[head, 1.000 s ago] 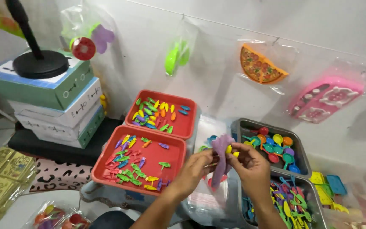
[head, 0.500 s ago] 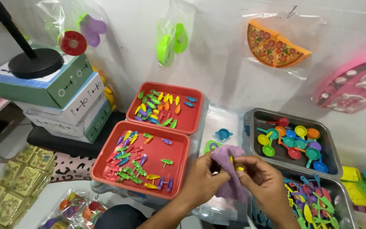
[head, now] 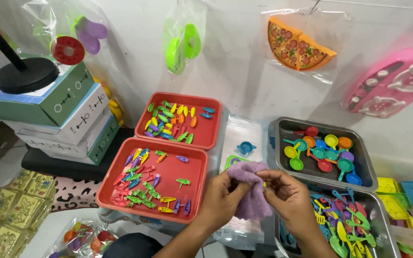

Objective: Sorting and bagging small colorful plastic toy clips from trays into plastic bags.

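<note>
Red trays [head: 199, 167] – grey bins [head: 276, 143] – white wall [head: 244, 62]

Two bare forearms are seen entering from the lower edge, uncovered to the frame's limit; no sleeves are visible. The left hand [head: 223, 198] and right hand [head: 288, 196] are ungloved. Fingers [head: 277, 177] are bare, nails kept short.
</note>
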